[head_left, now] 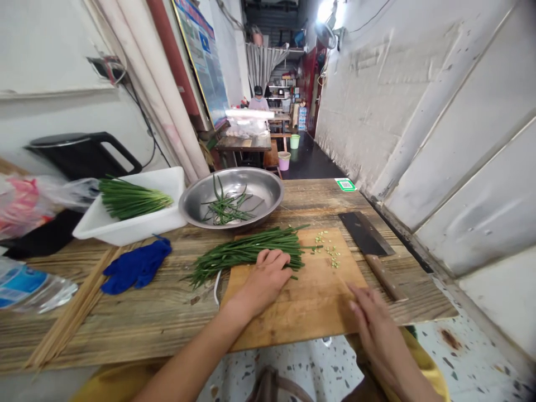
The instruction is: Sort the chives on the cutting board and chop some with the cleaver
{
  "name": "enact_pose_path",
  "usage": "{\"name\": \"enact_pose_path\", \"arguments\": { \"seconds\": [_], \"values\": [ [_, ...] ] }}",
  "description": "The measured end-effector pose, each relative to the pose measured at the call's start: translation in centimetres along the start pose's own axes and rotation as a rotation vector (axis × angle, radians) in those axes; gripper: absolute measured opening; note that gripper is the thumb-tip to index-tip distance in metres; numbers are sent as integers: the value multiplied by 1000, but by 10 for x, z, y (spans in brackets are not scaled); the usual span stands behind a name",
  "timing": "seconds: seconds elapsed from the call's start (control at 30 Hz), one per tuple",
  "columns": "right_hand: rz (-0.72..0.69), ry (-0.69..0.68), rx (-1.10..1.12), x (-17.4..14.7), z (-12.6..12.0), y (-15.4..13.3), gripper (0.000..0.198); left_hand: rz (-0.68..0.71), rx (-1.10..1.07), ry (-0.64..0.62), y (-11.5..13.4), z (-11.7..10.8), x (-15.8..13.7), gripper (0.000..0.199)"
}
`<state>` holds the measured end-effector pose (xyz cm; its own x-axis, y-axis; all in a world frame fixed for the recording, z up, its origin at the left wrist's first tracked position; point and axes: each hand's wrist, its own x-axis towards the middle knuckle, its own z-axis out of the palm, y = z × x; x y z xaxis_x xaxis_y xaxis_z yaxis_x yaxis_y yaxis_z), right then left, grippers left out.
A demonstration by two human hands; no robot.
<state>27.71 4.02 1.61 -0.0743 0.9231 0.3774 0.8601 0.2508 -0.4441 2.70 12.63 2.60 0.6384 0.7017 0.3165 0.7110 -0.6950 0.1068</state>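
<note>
A bunch of garlic chives [251, 248] lies across the upper left of the wooden cutting board [310, 312], its cut ends facing right. My left hand [268, 273] is on top of the bunch near those ends, fingers bent over the stems. Small pale trimmings [333, 257] are scattered on the board beyond them. At the board's right edge is my right hand [371, 312], slightly blurred, with fingers stretched out and nothing visible in them. A cleaver [368, 240] with a wooden handle lies on the table to the right of the board, apart from that hand.
A steel bowl [192, 209] with loose chives stands behind the board. Left of it, a white tub [176, 192] holds another bunch. A blue glove [136, 268], wooden sticks [73, 307], a water bottle [33, 287] and a black kettle [75, 159] are at left. A person [258, 101] is far back.
</note>
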Motion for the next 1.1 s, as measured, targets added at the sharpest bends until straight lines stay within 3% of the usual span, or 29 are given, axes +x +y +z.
{"name": "enact_pose_path", "arguments": {
  "seconds": [0.07,0.23,0.4,0.53,0.63,0.73,0.83,1.1],
  "values": [
    [-33,-59,144,-1,5,-12,34,13,-8,-8,4,0,0,13],
    [101,-174,377,-10,27,-42,44,4,-92,17,24,0,-7,19],
    [223,-56,379,-12,41,-50,45,-358,-359,136,33,3,0,24],
    [222,-104,475,-8,41,-49,48,-578,-665,31,27,13,10,23],
    [139,-96,498,-4,39,-48,42,-683,-851,0,21,20,14,25],
    [62,-74,446,2,37,-48,34,-735,-988,15,18,19,15,27],
    [88,-144,447,6,36,-47,33,-773,-1070,42,16,15,15,28],
    [98,-182,422,7,37,-49,34,-754,-1084,44,17,16,14,28]
  ]
}}
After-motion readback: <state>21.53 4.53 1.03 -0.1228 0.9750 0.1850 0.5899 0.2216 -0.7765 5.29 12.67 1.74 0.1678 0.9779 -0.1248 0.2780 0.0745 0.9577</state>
